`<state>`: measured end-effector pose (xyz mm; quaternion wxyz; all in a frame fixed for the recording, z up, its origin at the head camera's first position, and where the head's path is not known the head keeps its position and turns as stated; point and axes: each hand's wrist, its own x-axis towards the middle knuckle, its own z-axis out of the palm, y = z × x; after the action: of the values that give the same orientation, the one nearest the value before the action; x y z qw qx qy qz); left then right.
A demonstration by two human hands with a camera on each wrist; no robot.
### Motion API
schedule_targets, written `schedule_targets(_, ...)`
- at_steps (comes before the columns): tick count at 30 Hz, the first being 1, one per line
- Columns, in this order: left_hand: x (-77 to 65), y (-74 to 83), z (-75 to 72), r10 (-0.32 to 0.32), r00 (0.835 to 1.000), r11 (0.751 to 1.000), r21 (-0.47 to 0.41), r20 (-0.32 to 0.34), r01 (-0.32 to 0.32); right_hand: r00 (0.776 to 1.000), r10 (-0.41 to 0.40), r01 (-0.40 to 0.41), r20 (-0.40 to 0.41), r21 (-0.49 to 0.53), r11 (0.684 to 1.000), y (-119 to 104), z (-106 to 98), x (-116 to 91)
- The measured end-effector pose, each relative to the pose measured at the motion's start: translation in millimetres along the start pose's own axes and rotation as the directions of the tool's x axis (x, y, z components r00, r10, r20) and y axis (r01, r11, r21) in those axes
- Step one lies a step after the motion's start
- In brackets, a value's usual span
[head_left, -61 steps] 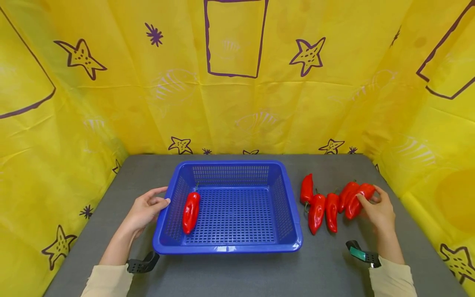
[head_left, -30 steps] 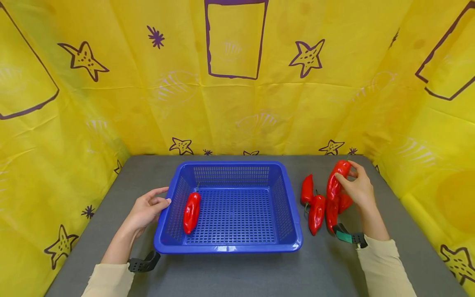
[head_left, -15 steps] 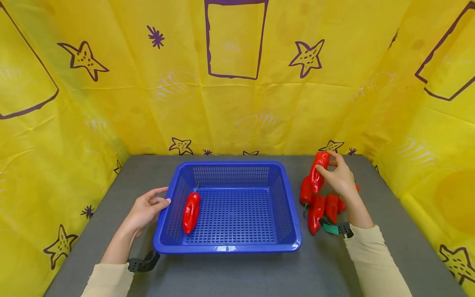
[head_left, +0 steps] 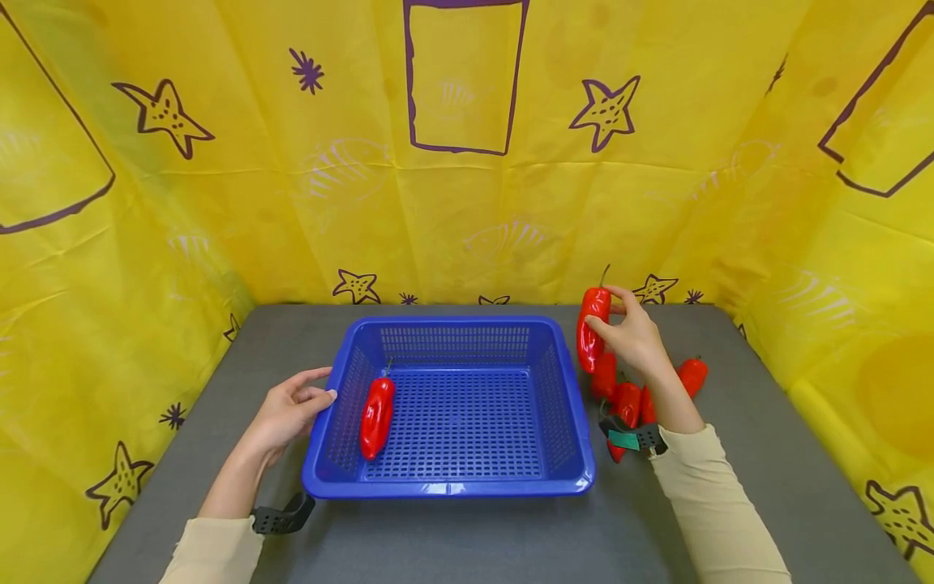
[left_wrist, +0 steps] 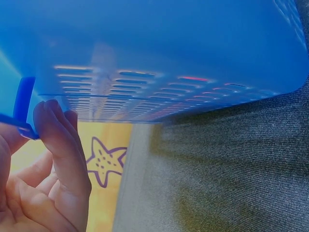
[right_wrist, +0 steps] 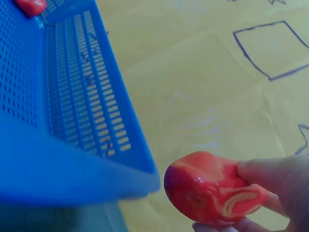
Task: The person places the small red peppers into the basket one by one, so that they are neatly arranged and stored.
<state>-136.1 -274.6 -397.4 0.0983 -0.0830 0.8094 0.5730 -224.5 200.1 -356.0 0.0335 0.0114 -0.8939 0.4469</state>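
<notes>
The left hand [head_left: 288,412] grips, angled inward — the right hand [head_left: 633,331], farther forward and also angled inward, pinches.

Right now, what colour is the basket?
The basket is blue; it shows best in the head view.

The held pepper [head_left: 590,344], glossy red, points tip down beside the upper right corner of the perforated blue basket [head_left: 448,489], which sits mid-frame, another pepper [head_left: 376,418] lying inside at left.
</notes>
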Motion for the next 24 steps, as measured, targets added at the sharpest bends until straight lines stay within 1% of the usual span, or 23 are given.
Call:
schedule_targets(5, 0.2, 1.1, 0.1, -0.007, 1.000, 1.000, 0.001, 0.003, 0.007, 1.000, -0.004, 0.003, 0.029, 0.013, 1.000, -11, 11, 2)
schedule_targets(9, 0.9, 0.5, -0.9, -0.011, 1.000, 1.000, 0.006, 0.005, 0.011, 0.999, -0.027, 0.028, 0.040, -0.011, 1.000, -17, 20, 4)
schedule_targets(11, 1.0, 0.2, -1.1, -0.015, 1.000, 1.000, 0.007, 0.003, 0.015, 0.998, -0.030, 0.030, 0.051, 0.001, 1.000, -20, 24, 5)
schedule_targets(18, 0.7, -0.7, -1.0, -0.021, 1.000, 1.000, 0.011, 0.004, 0.021, 0.996, -0.036, 0.028, 0.081, 0.095, 0.995, -29, 42, 4)
schedule_targets(22, 0.7, 0.0, -1.0, -0.019, 1.000, 1.000, 0.008, 0.005, 0.019, 0.994, -0.039, 0.027, 0.104, 0.117, 0.993, -35, 52, 2)
schedule_targets(24, 0.8, 0.1, -1.0, -0.017, 1.000, 1.000, 0.006, 0.008, 0.017, 0.992, -0.048, 0.037, 0.114, 0.102, 0.994, -37, 57, 2)
